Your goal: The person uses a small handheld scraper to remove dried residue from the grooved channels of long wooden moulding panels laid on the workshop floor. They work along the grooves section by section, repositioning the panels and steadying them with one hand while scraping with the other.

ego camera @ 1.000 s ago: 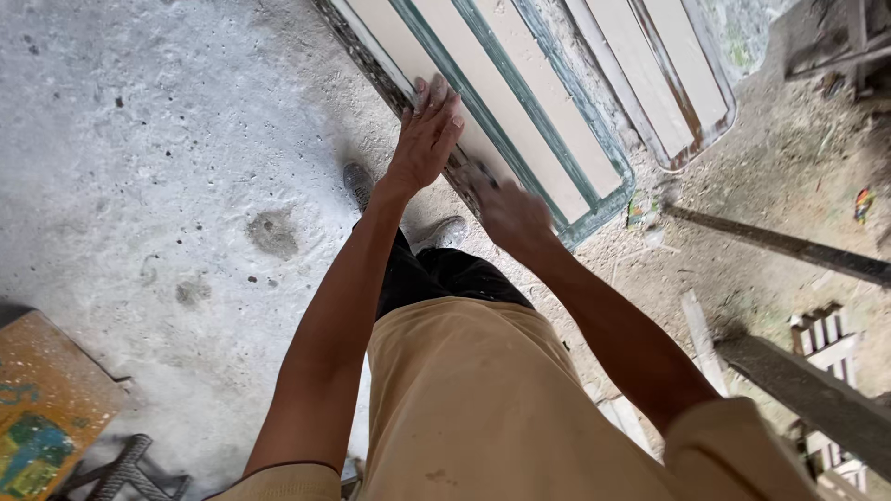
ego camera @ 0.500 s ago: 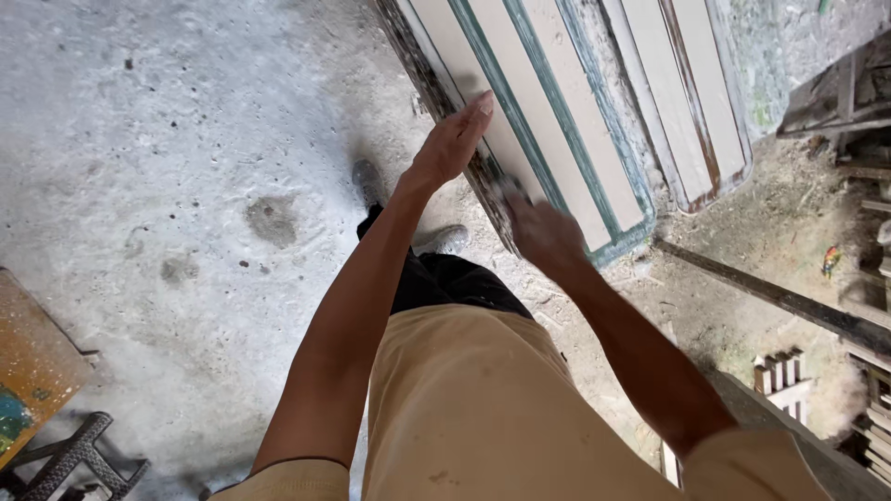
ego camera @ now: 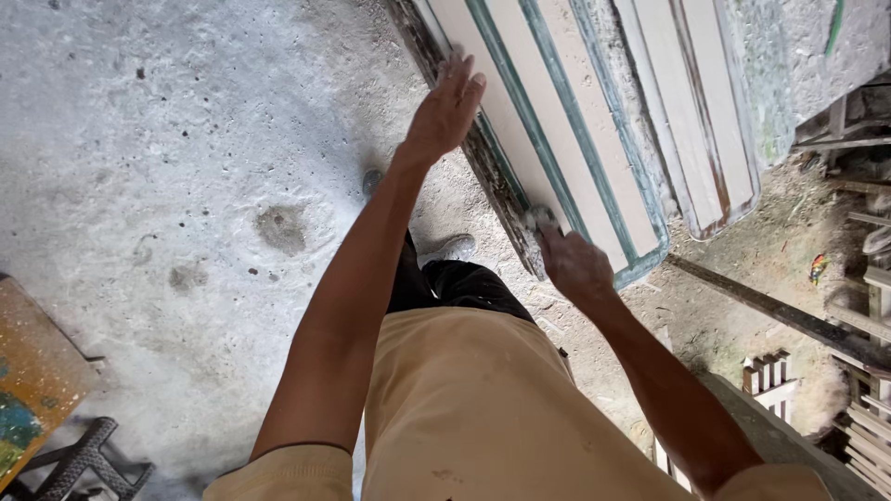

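Left hand [ego camera: 444,113] lies flat, fingers apart, on the weathered grooved wooden panel [ego camera: 566,139]; right hand [ego camera: 573,264] clamps a small grey pad [ego camera: 538,219].

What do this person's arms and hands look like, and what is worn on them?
Both arms are bare from just above the elbow down. The left hand and right hand wear no gloves, rings or watch that I can see. Short tan sleeves match the tan shirt, which carries a few small stains.

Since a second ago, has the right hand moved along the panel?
Yes. The right hand slid down the cream panel toward its lower corner, away from the left hand.
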Motion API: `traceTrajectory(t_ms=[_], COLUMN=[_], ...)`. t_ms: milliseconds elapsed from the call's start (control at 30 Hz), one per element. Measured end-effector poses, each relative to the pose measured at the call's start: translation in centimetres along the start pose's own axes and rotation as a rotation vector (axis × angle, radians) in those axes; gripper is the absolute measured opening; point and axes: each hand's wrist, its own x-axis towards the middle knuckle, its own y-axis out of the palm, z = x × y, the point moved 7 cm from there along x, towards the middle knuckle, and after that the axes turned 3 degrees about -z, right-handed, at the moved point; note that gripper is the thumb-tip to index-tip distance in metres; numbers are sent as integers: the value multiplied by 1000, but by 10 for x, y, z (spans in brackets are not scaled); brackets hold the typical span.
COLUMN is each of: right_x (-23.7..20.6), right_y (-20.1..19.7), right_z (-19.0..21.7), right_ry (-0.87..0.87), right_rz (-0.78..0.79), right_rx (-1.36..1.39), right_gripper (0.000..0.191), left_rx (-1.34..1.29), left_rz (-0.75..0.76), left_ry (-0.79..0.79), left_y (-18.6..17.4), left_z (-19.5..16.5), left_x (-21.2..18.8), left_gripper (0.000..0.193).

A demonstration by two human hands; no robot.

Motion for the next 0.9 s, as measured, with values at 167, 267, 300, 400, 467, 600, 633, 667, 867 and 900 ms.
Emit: traceTrajectory(t_ms=[167,267,300,400,467,600,633,667,867,900], right_x=[30,24,21,37,78,206,230,251,173,143], right_y=[6,-11,-17,-15,-24,-87,-104,-118,-110,-96], right_z=[3,16,21,26,42,104,120,131,120,106], right_ry=[92,27,-18,38,21,-140,-153,-146,-171,-135], right_rz=[202,94,22,96,66,-133,-163,-156,-163,-139], right_rx=[2,-30,-33,44,36,-28,-46,-29,8,46], right_gripper=[47,48,50,45,41,37,36,37,39,47], left_rx=[-101,-163,-153,-158,-226,-351,-393,-437,-558,-574], left_rz=[3,-97,-95,-115,-112,-229,-284,-338,-266,-251], left_ry=[-166,-109,-78,-36,-78,-103,-59,-11,-133,-156], left_y=[-9,-34,-40,-53,-54,-65,-71,-77,-76,-74], left_z=[10,10,8,6,10,19,20,20,33,34], left_x=[4,6,7,10,12,21,25,27,38,38], left_gripper=[79,77,75,72,72,71,70,69,75,74])
